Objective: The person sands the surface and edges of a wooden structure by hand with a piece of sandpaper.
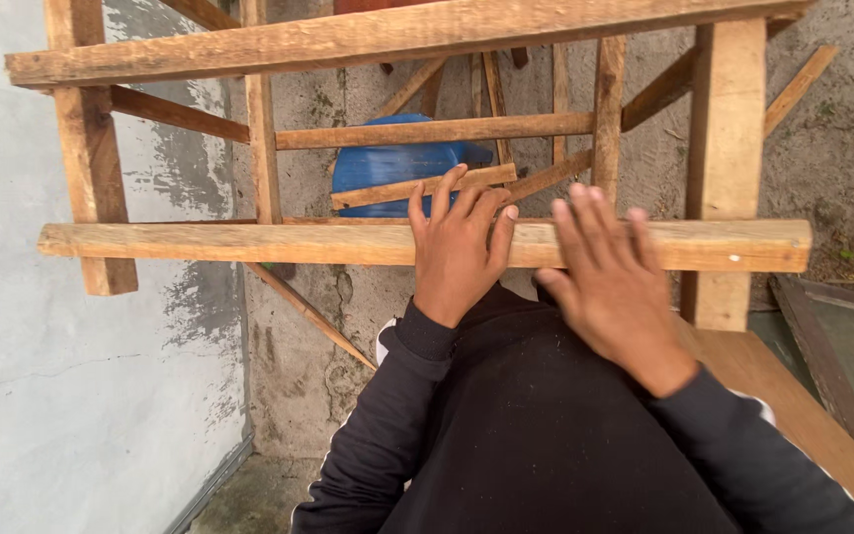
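Rough pale horizontal wooden rail (249, 243), unplaned, runs left to right across the middle of the view, part of a rough timber scaffold frame (86, 158). Both hands are on it near its centre. Left hand (457, 247) lies palm down over the rail, fingers spread and draped over the top edge, not curled shut around it as far as shows. Right hand (610, 282) sits just beside it, fingers extended flat toward the rail and slightly motion-blurred; fingertips at the rail's top edge, but I cannot tell whether it presses or only hovers. Neither hand shows a closed grasp.

Dark long sleeves (402, 396) with white side stripes. Higher wooden top beam (348, 40) crosses above, thinner slats and diagonal braces beyond. Blue rounded plastic drum (387, 163) stands on the concrete ground far below, seen through the frame. Grey plastered wall (42, 396) to the left, wooden plank (793, 396) under the person at the right.

Risks, as judgement: view looks steeply down, so the person seems well above ground; with flat open palms rather than a wrapped hold, a slip off the rail could mean a fall. Unplaned wood could give splinters. Rail joints look improvised; leaning weight on it might shift or loosen it. Right hand looks mid-move, so support may rest on one hand.
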